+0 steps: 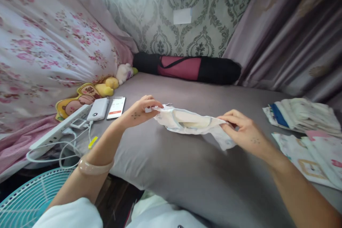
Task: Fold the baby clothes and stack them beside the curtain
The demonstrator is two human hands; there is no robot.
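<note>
A small white cloth garment with pale blue edging is stretched between my two hands above the grey bed. Its opening gapes toward me, and a loose part hangs down at the right. My left hand pinches one end between thumb and fingers. The other end is gripped by my right hand, fingers closed on the fabric. The exact kind of garment is not clear from this angle.
Folded cloths and folded printed clothes lie at the right. On the left are a phone, a power bank, a power strip with cables, plush toys and a fan. A long black-and-pink bag lies along the wall.
</note>
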